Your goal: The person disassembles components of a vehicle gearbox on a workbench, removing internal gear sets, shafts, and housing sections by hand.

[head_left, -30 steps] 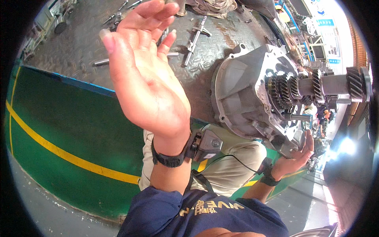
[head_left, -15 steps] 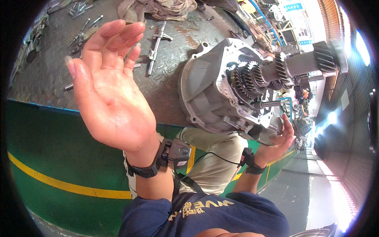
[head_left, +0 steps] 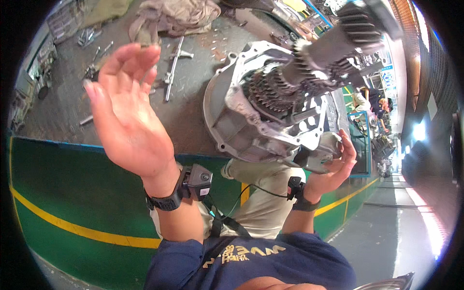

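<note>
My left hand (head_left: 135,121) is raised above the workbench's near edge, palm up, its fingers apart and holding nothing. A grey metal gearbox housing (head_left: 227,113) rests at the bench edge, to the right of that hand. From its open side juts a stack of gears (head_left: 273,89) on a thick shaft (head_left: 326,50), pointing to the upper right. My right hand (head_left: 338,164) cups a rounded projection at the housing's lower right, with the fingers curved over its outer side. Beyond my left hand lies a shift rod with a fork (head_left: 175,67).
Metal bench top (head_left: 53,106) carries small loose parts (head_left: 89,36) at the far left and a crumpled brown cloth (head_left: 174,17) at the back. A wire mesh wall (head_left: 430,63) stands on the right. Another person (head_left: 379,104) is in the background. The green floor (head_left: 96,193) has yellow lines.
My view has shifted, so the housing and its gears appear further left and the shaft end higher. My left hand sits slightly lower and further left. The right hand keeps its place on the housing.
</note>
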